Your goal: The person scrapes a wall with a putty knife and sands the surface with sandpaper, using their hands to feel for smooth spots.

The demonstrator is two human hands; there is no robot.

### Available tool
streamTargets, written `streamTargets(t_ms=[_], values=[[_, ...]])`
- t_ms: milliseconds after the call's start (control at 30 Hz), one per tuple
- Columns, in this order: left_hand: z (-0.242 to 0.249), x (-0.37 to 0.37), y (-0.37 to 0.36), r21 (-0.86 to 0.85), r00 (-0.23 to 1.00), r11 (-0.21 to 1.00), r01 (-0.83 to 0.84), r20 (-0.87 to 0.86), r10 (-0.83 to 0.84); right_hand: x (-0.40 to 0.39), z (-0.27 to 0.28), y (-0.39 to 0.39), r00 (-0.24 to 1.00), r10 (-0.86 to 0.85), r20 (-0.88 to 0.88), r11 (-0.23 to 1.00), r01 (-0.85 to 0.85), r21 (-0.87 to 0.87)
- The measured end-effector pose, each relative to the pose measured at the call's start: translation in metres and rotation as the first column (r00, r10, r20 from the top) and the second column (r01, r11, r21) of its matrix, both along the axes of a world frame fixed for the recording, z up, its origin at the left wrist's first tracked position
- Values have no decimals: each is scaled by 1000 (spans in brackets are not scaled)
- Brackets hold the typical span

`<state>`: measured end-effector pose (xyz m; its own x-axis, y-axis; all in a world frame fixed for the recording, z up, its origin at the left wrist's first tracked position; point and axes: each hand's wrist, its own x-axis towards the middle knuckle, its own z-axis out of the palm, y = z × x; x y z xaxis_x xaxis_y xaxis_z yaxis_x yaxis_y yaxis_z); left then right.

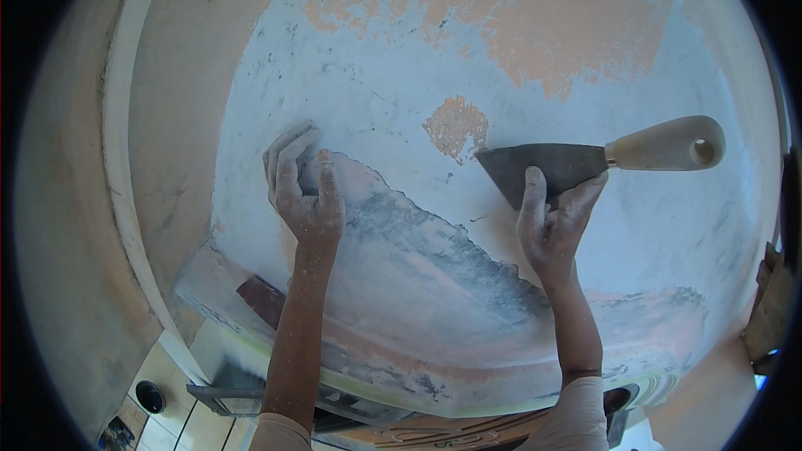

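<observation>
Surface: a plastered wall is filling most of the view, coated in pale blue-white filler, with salmon-pink patches showing through along the top and one small pink patch sitting near the middle. A darker, grey-streaked band with a ragged upper edge is running diagonally from the left hand down toward the lower right. A white moulding strip is curving down the left side.

Room: a tiled floor is showing at lower left, with a small dark round object lying on it; wooden pieces are showing at the right edge.

Left hand: it is pressing flat against the wall, fingers spread and pointing up, holding nothing, dusted with white.

Right hand: it is pressing fingers against the dark blade of a putty knife, holding the blade to the wall; the pale wooden handle is sticking out to the right, free of the hand.

Position: the putty knife is lying just above the right hand, its blade tip touching the wall just beside the small pink patch, well apart from the left hand.
</observation>
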<state>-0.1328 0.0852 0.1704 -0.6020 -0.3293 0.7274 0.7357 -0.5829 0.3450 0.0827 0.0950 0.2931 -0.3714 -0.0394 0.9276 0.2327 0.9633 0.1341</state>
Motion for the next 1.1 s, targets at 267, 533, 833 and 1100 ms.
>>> streamTargets(t_ms=[267, 533, 833, 1100], values=[[6, 14, -2, -87, 972, 980, -177, -172, 160, 0, 0, -2, 993, -99, 69, 961, 78, 266], [6, 77, 3, -171, 853, 972, -159, -520, 48, 4, 6, 4, 999, -41, 28, 994, 38, 99], [2, 79, 4, -219, 867, 954, -203, -493, 72, 1, 5, 3, 1000, -20, -18, 990, 22, 138], [2, 76, 3, -226, 872, 949, -220, -482, 87, -2, 0, -5, 997, -48, 55, 981, 37, 190]])
